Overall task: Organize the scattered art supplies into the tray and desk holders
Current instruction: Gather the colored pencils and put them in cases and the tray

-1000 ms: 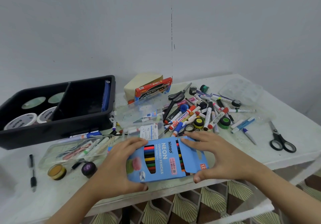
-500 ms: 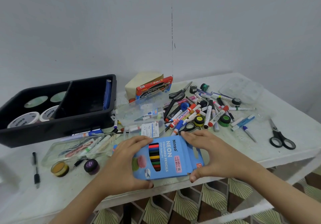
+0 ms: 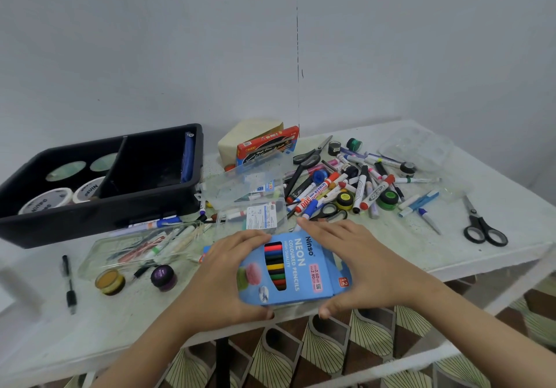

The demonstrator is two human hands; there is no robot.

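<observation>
A blue box of neon coloured pencils (image 3: 293, 270) is held between both hands just above the table's front edge. My left hand (image 3: 222, 282) grips its left end, thumb under and fingers over the top. My right hand (image 3: 358, 264) grips its right end the same way. The black two-compartment tray (image 3: 99, 210) stands at the back left, with tape rolls (image 3: 60, 198) in its left part and a blue item against its right wall. A heap of markers (image 3: 340, 189) lies behind the box.
Clear plastic cases (image 3: 249, 204) and a clear tray of pens (image 3: 141, 246) lie left of centre. Two small paint pots (image 3: 109, 281) and a black pen (image 3: 69, 282) sit at the front left. Black scissors (image 3: 481, 228) lie at the right. A red pencil box (image 3: 267, 147) leans at the back.
Both hands have lifted the blue pencil box slightly and turned it a little, the right end coming nearer the table edge. Nothing else on the table has moved.
</observation>
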